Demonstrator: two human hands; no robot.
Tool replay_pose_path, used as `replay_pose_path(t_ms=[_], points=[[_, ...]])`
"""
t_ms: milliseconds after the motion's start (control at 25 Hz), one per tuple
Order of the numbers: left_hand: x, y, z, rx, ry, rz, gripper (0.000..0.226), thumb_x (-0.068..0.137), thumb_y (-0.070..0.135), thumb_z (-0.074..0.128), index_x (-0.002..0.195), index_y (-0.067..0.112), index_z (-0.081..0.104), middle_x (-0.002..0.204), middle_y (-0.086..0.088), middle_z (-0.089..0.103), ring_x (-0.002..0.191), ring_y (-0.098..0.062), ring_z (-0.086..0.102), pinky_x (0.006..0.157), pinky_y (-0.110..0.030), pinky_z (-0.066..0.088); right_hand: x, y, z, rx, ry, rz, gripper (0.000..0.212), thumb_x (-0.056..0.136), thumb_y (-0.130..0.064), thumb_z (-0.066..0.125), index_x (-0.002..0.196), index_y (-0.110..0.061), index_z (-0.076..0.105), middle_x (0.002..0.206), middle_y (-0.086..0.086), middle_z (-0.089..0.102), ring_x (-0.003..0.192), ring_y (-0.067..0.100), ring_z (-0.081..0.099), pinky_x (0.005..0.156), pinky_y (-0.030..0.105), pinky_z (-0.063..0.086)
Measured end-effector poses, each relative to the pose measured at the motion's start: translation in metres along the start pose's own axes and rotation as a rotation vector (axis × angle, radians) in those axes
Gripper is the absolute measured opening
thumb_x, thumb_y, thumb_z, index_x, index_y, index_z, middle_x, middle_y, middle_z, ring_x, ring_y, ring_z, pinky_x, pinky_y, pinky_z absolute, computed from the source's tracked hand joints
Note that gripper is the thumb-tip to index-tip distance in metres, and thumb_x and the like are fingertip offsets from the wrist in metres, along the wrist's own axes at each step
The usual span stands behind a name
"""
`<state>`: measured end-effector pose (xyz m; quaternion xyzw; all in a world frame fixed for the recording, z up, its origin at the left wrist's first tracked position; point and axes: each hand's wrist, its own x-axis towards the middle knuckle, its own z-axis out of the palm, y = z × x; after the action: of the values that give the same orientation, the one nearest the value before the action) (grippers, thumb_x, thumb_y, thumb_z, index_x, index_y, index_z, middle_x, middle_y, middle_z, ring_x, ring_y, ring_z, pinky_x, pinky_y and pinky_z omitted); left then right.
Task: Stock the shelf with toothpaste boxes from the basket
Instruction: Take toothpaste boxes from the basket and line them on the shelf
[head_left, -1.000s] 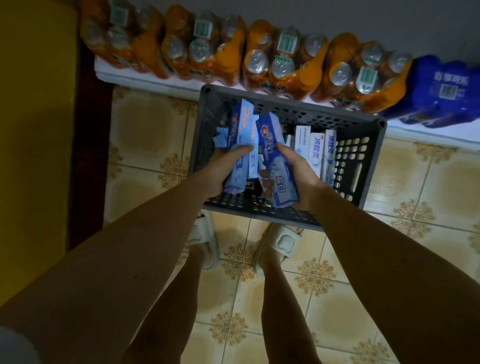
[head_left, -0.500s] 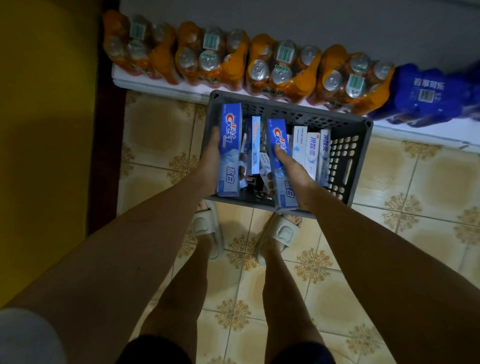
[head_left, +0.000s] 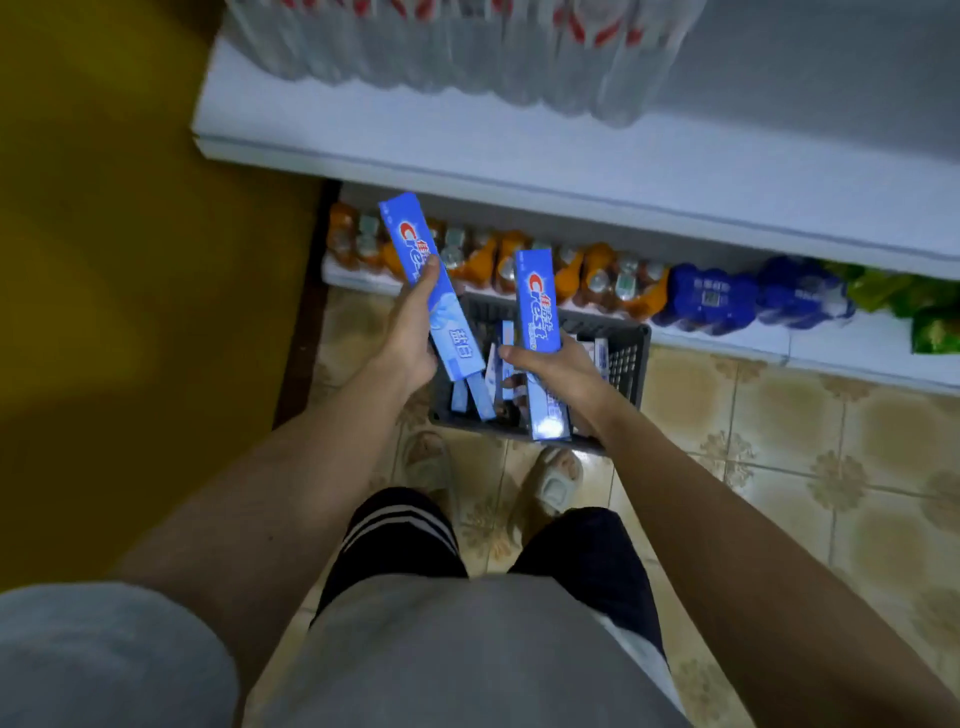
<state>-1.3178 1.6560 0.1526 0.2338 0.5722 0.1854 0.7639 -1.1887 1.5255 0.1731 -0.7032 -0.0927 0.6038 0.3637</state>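
Above the dark plastic basket, one blue Crest toothpaste box was gripped by the left hand and a second Crest box by the right hand. More toothpaste boxes were stood inside the basket, below the white shelf.

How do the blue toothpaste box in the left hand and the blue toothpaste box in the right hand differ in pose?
The left hand's blue toothpaste box leans, its top tipped leftward; the right hand's blue toothpaste box stands nearly straight up the frame. The left hand grips its box around the middle; the right hand holds its box lower down. Both are long blue boxes with a red and white logo, held above the dark plastic basket.
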Motion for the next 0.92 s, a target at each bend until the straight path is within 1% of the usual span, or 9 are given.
replay_pose_path(t_ms=[120, 240, 280, 360, 440, 520, 640, 760, 920], points=[[-0.050, 0.046, 0.016, -0.130, 0.014, 0.153, 0.009, 0.094, 0.026, 0.062, 0.089, 0.022, 0.057, 0.066, 0.007, 0.063, 0.063, -0.010, 0.064, 0.057, -0.024, 0.054, -0.045, -0.040, 0.011, 0.100, -0.019, -0.088, 0.045, 0.080, -0.017, 0.080, 0.116, -0.011, 0.056, 0.105, 0.013, 0.072, 0.080, 0.032, 0.074, 0.069, 0.048, 0.061], [-0.107, 0.083, 0.031, -0.134, -0.059, 0.230, 0.005, 0.095, 0.021, 0.062, 0.091, 0.018, 0.059, 0.079, 0.001, 0.070, 0.075, -0.017, 0.069, 0.066, -0.031, 0.058, -0.085, -0.092, 0.011, 0.156, 0.077, -0.248, 0.031, 0.079, -0.015, 0.080, 0.101, -0.011, 0.058, 0.093, 0.011, 0.071, 0.067, 0.022, 0.071, 0.067, 0.041, 0.061], [-0.123, 0.094, 0.034, -0.138, -0.098, 0.227, 0.011, 0.095, 0.027, 0.061, 0.097, 0.017, 0.061, 0.090, -0.004, 0.071, 0.086, -0.020, 0.068, 0.076, -0.036, 0.057, -0.095, -0.110, 0.007, 0.139, 0.115, -0.288, 0.032, 0.079, -0.017, 0.081, 0.099, -0.012, 0.057, 0.092, 0.010, 0.070, 0.066, 0.019, 0.069, 0.066, 0.037, 0.060], [-0.147, 0.120, 0.033, -0.185, -0.173, 0.214, 0.047, 0.092, 0.054, 0.053, 0.117, 0.015, 0.058, 0.112, -0.011, 0.068, 0.104, -0.027, 0.065, 0.086, -0.043, 0.053, -0.115, -0.141, -0.003, 0.098, 0.121, -0.354, 0.034, 0.079, -0.020, 0.081, 0.100, -0.014, 0.055, 0.093, 0.009, 0.071, 0.069, 0.018, 0.069, 0.068, 0.036, 0.059], [-0.166, 0.153, 0.024, -0.282, -0.273, 0.238, 0.080, 0.083, 0.077, 0.041, 0.130, 0.014, 0.053, 0.125, -0.018, 0.064, 0.114, -0.037, 0.062, 0.090, -0.052, 0.052, -0.133, -0.169, -0.015, 0.071, 0.107, -0.415, 0.036, 0.079, -0.022, 0.081, 0.102, -0.016, 0.053, 0.095, 0.011, 0.072, 0.071, 0.022, 0.071, 0.070, 0.038, 0.059], [-0.183, 0.190, 0.007, -0.305, -0.316, 0.254, 0.095, 0.078, 0.085, 0.033, 0.134, 0.010, 0.052, 0.127, -0.022, 0.063, 0.112, -0.041, 0.064, 0.089, -0.056, 0.054, -0.150, -0.193, -0.025, 0.084, 0.080, -0.470, 0.036, 0.080, -0.018, 0.079, 0.104, -0.015, 0.052, 0.091, 0.013, 0.072, 0.067, 0.027, 0.072, 0.071, 0.043, 0.060], [-0.222, 0.240, -0.006, 0.030, -0.370, 0.240, 0.099, 0.077, 0.086, 0.033, 0.131, 0.006, 0.057, 0.126, -0.020, 0.065, 0.108, -0.033, 0.068, 0.078, -0.044, 0.060, -0.180, -0.225, -0.036, 0.048, 0.020, -0.536, 0.035, 0.084, -0.013, 0.075, 0.110, -0.007, 0.053, 0.079, 0.013, 0.068, 0.055, 0.024, 0.067, 0.061, 0.037, 0.059], [-0.267, 0.279, 0.006, 0.590, -0.527, 0.191, 0.091, 0.070, 0.080, 0.057, 0.134, 0.015, 0.059, 0.131, -0.016, 0.063, 0.109, -0.030, 0.066, 0.071, -0.038, 0.060, -0.205, -0.248, -0.039, -0.015, -0.048, -0.608, 0.032, 0.084, -0.011, 0.074, 0.107, -0.005, 0.054, 0.075, 0.013, 0.065, 0.052, 0.026, 0.064, 0.058, 0.036, 0.057], [-0.312, 0.299, 0.048, 1.183, -0.478, 0.188, 0.069, 0.079, 0.059, 0.066, 0.134, 0.019, 0.054, 0.122, -0.013, 0.068, 0.080, -0.023, 0.069, 0.069, -0.034, 0.058, -0.233, -0.277, -0.045, -0.043, -0.053, -0.685, 0.031, 0.083, -0.014, 0.075, 0.105, -0.009, 0.055, 0.078, 0.013, 0.067, 0.056, 0.025, 0.064, 0.057, 0.034, 0.056]])
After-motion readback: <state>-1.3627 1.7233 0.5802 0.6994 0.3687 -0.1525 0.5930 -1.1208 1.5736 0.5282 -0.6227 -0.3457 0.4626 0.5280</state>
